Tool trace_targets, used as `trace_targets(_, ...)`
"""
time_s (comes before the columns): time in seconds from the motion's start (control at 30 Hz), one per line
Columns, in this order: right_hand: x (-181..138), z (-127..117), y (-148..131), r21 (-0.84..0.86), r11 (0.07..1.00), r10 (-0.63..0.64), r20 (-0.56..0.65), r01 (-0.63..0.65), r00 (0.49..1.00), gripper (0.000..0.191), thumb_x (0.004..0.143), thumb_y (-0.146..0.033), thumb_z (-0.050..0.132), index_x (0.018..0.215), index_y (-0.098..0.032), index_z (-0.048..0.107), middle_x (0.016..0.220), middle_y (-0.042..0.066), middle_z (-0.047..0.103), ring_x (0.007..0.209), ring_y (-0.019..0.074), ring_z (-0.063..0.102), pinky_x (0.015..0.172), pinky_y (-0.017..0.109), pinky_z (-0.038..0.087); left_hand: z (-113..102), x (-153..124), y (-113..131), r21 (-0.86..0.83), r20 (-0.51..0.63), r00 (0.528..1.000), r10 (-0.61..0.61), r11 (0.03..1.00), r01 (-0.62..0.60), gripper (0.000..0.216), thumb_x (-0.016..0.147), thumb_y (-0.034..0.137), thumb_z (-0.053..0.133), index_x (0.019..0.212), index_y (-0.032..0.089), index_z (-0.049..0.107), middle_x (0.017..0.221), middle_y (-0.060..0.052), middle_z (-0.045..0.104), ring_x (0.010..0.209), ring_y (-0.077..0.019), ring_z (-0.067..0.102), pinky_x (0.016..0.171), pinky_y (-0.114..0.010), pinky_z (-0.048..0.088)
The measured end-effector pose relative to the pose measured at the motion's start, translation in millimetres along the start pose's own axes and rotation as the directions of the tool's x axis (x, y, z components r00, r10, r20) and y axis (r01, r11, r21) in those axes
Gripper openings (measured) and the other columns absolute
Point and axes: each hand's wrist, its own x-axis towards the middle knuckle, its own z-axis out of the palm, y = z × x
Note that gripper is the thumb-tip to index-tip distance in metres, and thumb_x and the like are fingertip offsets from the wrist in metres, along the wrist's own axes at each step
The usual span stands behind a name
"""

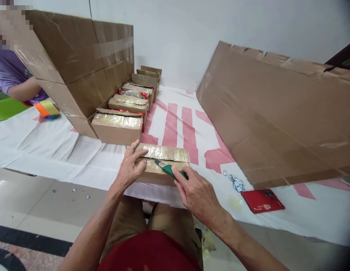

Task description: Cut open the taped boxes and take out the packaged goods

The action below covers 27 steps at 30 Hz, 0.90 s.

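In front of me a small cardboard box sits at the table's near edge, with shiny clear tape over its top flaps. My left hand rests on the box's left end, fingers spread over the flaps. In my right hand is a green utility knife, its tip pointing left at the seam between the flaps. Whether the blade is in the tape I cannot tell. The box's right front corner is partly hidden behind my right hand.
Several taped boxes stand in a row against stacked large cartons at left. A big cardboard sheet leans at right. A red phone lies near small scraps. Another person's arm is at far left, beside coloured tape rolls.
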Motion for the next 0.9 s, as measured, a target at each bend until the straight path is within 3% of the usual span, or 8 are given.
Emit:
trace_targets(0.17,-26,-2,37,-0.062,0.995,0.071,-0.066,-0.075,0.995,0.034,0.104,-0.023,0.047,0.133,-0.019,0.064,0.096,0.009,0.068,0.078,0.0217,0.066,0.061,0.031,0.048,0,-1,2,-0.007,-0.017,1.000,-0.001,1.000,0.001,0.039,0.083,0.027,0.058,0.117,0.019,0.074,0.159,-0.016,0.048,0.148,-0.0348,0.047,0.122,-0.056,0.038)
trace_targets(0.27,-51,-7,55,0.042,0.996,0.081,-0.102,-0.077,0.992,0.035,0.105,-0.026,0.048,0.135,-0.020,0.065,0.100,0.009,0.069,0.082,0.0211,0.068,0.066,0.031,0.051,-1,0,0,-0.010,-0.011,1.000,-0.005,1.000,0.005,0.038,0.084,0.030,0.058,0.117,0.020,0.073,0.158,-0.015,0.049,0.148,-0.0346,0.046,0.122,-0.055,0.038)
trace_targets(0.37,-82,-4,72,0.264,0.952,0.208,-0.176,-0.157,0.962,0.035,0.103,-0.029,0.053,0.136,-0.023,0.066,0.109,0.009,0.071,0.093,0.0213,0.070,0.078,0.031,0.055,2,-2,-2,-0.002,-0.066,0.998,-0.018,1.000,0.018,0.045,0.084,0.034,0.062,0.126,0.020,0.068,0.159,-0.016,0.047,0.150,-0.0352,0.043,0.123,-0.055,0.036)
trace_targets(0.47,-107,21,85,0.381,0.863,0.430,-0.211,-0.331,0.878,0.038,0.102,-0.033,0.053,0.138,-0.026,0.065,0.121,0.009,0.072,0.105,0.0238,0.070,0.086,0.033,0.056,7,-10,2,-0.074,-0.176,0.980,-0.091,0.994,0.080,0.062,0.084,0.038,0.067,0.142,0.019,0.055,0.157,-0.017,0.047,0.147,-0.0337,0.046,0.122,-0.053,0.038)
trace_targets(0.6,-116,81,99,0.207,0.806,0.571,-0.028,-0.554,0.820,0.041,0.100,-0.036,0.049,0.131,-0.021,0.070,0.112,0.011,0.072,0.090,0.0246,0.071,0.071,0.034,0.054,7,-28,13,-0.159,-0.299,0.936,-0.187,0.977,0.145,0.064,0.088,0.040,0.068,0.145,0.019,0.050,0.150,-0.017,0.055,0.135,-0.0299,0.057,0.113,-0.047,0.048)
trace_targets(0.7,-111,111,108,0.082,0.827,0.550,0.082,-0.556,0.831,0.042,0.097,-0.031,0.048,0.129,-0.018,0.072,0.107,0.013,0.072,0.092,0.0280,0.070,0.079,0.040,0.051,-1,-38,19,-0.082,-0.297,0.943,-0.151,0.988,0.133,0.047,0.089,0.038,0.067,0.131,0.019,0.062,0.143,-0.016,0.061,0.135,-0.0310,0.057,0.109,-0.046,0.051)
trace_targets(0.77,-106,114,111,0.092,0.837,0.533,0.085,-0.539,0.842,0.041,0.098,-0.034,0.049,0.127,-0.018,0.073,0.110,0.015,0.072,0.098,0.0313,0.068,0.083,0.044,0.051,-6,-42,21,-0.040,-0.263,0.953,-0.147,0.989,0.141,0.043,0.088,0.038,0.067,0.126,0.019,0.066,0.138,-0.014,0.065,0.131,-0.0309,0.060,0.105,-0.045,0.053)
trace_targets(0.9,-80,87,100,0.415,0.808,0.460,-0.003,-0.417,0.888,0.041,0.103,-0.043,0.046,0.122,-0.019,0.072,0.119,0.014,0.071,0.109,0.0294,0.067,0.093,0.044,0.051,-10,-45,26,-0.044,-0.251,0.948,-0.198,0.980,0.194,0.047,0.087,0.039,0.067,0.129,0.018,0.065,0.133,-0.013,0.068,0.119,-0.0283,0.066,0.102,-0.045,0.055)
